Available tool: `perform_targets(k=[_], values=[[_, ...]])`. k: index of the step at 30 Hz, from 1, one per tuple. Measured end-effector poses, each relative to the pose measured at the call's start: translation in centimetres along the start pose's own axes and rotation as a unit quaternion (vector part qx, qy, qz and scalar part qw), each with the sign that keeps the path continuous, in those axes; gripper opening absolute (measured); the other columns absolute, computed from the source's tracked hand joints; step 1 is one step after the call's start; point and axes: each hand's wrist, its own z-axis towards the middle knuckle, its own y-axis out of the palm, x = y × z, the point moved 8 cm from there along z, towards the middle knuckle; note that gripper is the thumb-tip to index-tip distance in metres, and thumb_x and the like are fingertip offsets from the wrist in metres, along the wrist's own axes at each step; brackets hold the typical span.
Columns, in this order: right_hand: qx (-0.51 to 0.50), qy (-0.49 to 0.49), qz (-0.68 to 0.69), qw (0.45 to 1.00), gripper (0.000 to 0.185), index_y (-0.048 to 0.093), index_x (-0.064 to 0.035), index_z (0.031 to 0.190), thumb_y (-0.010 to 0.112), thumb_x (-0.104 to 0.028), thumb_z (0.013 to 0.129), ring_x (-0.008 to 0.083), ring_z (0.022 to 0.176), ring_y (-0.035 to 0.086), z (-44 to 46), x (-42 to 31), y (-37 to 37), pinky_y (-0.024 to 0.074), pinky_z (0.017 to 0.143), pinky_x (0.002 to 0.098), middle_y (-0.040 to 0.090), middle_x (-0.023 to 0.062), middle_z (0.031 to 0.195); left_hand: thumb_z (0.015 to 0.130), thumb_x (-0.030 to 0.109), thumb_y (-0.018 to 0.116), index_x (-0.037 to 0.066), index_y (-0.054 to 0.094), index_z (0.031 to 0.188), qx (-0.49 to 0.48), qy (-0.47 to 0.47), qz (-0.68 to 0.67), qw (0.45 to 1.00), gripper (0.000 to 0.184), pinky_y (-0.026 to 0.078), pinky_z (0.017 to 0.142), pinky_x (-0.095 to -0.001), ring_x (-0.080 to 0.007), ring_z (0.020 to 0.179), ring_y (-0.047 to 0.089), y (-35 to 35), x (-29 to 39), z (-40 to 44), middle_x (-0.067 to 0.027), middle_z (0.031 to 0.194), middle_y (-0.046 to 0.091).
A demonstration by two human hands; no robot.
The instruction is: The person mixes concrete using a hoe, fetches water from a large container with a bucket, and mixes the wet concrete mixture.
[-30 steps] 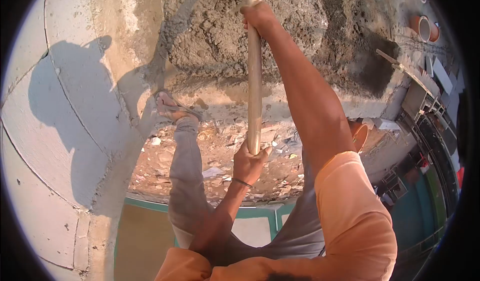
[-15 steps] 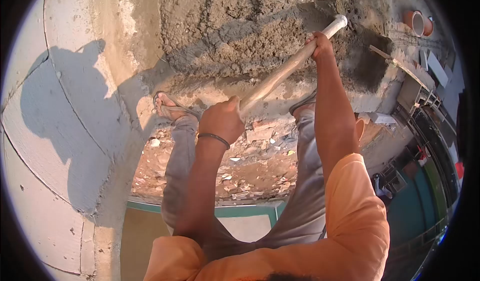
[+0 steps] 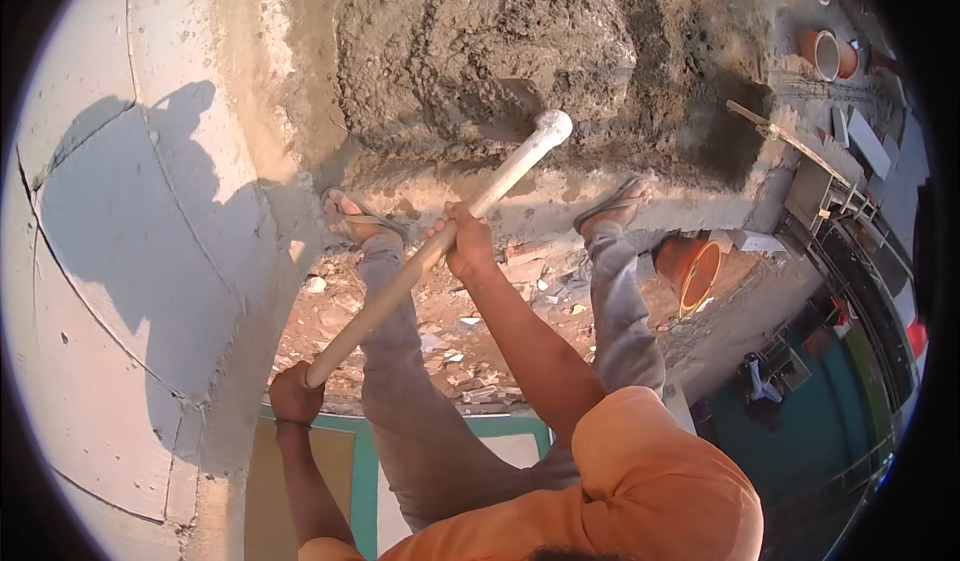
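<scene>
Over the near edge of a heap of wet grey mix (image 3: 430,71), a long wooden handle (image 3: 375,311) slants up to its pale end (image 3: 553,127). The left hand (image 3: 297,391) is closed around the butt and the right hand (image 3: 467,243) is wrapped around the shaft farther up; that wide spacing probably gives leverage, one hand steering while the other bears weight. The left foot (image 3: 350,217) and right foot (image 3: 617,207) are set apart on the concrete ledge (image 3: 530,201), likely for balance above the rubble (image 3: 460,351). The handle runs through the right fist, its pale end beyond that hand, and its lower end stops in the left palm. A dark, flat shape (image 3: 508,104) beside the pale end may be a blade, though shadow makes that uncertain.
</scene>
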Motion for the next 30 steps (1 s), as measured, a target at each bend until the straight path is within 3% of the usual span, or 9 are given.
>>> perform_targets(k=[3,6,8,10,12,16,18,25,30], values=[[0.067,-0.001,0.041,0.997,0.011,0.049,-0.0016,0.091,0.059,-0.003,0.085,0.0188,0.055,0.05,8.7,-5.0,-3.1,0.0472,0.049,0.0353,0.048,0.0076,0.069,0.074,0.021,0.071,0.007,0.061,0.079,-0.039,-0.027,0.055,0.997,0.018,0.051,0.065,-0.0471,-0.0375,0.069,0.064,1.2,8.8,3.6,-0.0172,0.071,0.064],[0.06,-0.085,-0.027,0.994,0.013,0.049,-0.0026,0.092,0.059,-0.003,0.084,0.0174,0.054,0.049,7.4,-13.3,-4.9,0.0463,0.046,0.0335,0.048,0.007,0.07,0.076,0.024,0.069,0.007,0.063,0.086,-0.063,-0.013,-0.009,0.998,0.021,0.052,0.066,-0.0465,-0.0364,0.071,0.065,3.9,14.9,3.7,-0.0172,0.074,0.066],[0.07,-0.142,-0.05,0.986,0.013,0.049,-0.002,0.093,0.06,-0.005,0.085,0.0165,0.054,0.05,5.4,-20.1,-7.5,0.0464,0.046,0.0327,0.049,0.0069,0.071,0.076,0.025,0.068,0.006,0.062,0.092,-0.067,0.107,-0.042,0.991,0.025,0.052,0.067,-0.0461,-0.036,0.074,0.066,6.5,19.6,3.8,-0.0171,0.075,0.066],[0.108,-0.21,-0.096,0.967,0.013,0.049,-0.0007,0.093,0.059,-0.007,0.087,0.0147,0.054,0.049,2.4,-28.3,-9.1,0.0457,0.046,0.0312,0.047,0.0051,0.07,0.076,0.024,0.068,0.005,0.06,0.096,-0.18,0.105,-0.053,0.977,0.028,0.052,0.068,-0.0453,-0.0361,0.076,0.066,8.4,25.8,5.4,-0.0171,0.078,0.067],[0.095,-0.242,-0.079,0.962,0.013,0.048,-0.0004,0.095,0.057,-0.008,0.089,0.015,0.054,0.048,5.3,-35.9,-13.1,0.0467,0.047,0.0311,0.046,0.0049,0.069,0.076,0.022,0.068,0.004,0.058,0.098,-0.193,0.172,-0.054,0.965,0.03,0.052,0.07,-0.0444,-0.0363,0.077,0.066,8.1,33.3,8.1,-0.017,0.081,0.067],[0.177,-0.186,-0.072,0.964,0.015,0.043,-0.0007,0.103,0.051,-0.006,0.091,0.0172,0.055,0.048,13.1,-41.8,-17.7,0.0487,0.049,0.033,0.045,0.0049,0.068,0.078,0.029,0.069,0.007,0.057,0.098,-0.051,0.259,-0.078,0.961,0.032,0.05,0.069,-0.0468,-0.0387,0.078,0.064,5.3,39.8,14.1,-0.0179,0.081,0.066],[0.156,-0.154,-0.069,0.973,0.014,0.04,-0.0016,0.103,0.048,-0.006,0.092,0.0187,0.055,0.046,15.7,-36.9,-16.1,0.0482,0.049,0.0329,0.044,0.0073,0.071,0.077,0.014,0.062,0.003,0.058,0.096,-0.089,0.23,0.001,0.969,0.023,0.052,0.072,-0.0448,-0.0357,0.081,0.066,2.1,37.1,16.1,-0.0177,0.086,0.067],[0.058,-0.123,0.065,0.989,0.01,0.047,-0.0028,0.092,0.056,-0.008,0.091,0.0176,0.06,0.048,6.4,-11.2,-2.5,0.0484,0.056,0.0338,0.046,0.0056,0.073,0.073,0.014,0.066,0.008,0.06,0.083,-0.005,0.144,0.021,0.989,0.013,0.046,0.071,-0.0473,-0.0362,0.074,0.06,-0.3,8.6,12.1,-0.0149,0.074,0.062],[0.024,-0.036,0.046,0.998,0.008,0.048,-0.0039,0.091,0.056,-0.008,0.09,0.0195,0.063,0.049,-4.0,0.1,0.3,0.0482,0.06,0.0395,0.046,0.0051,0.075,0.07,0.015,0.071,0.008,0.06,0.076,0.04,0.077,0.067,0.994,0.014,0.046,0.069,-0.0468,-0.0353,0.07,0.059,-0.9,-1.4,0.9,-0.0138,0.07,0.061]])
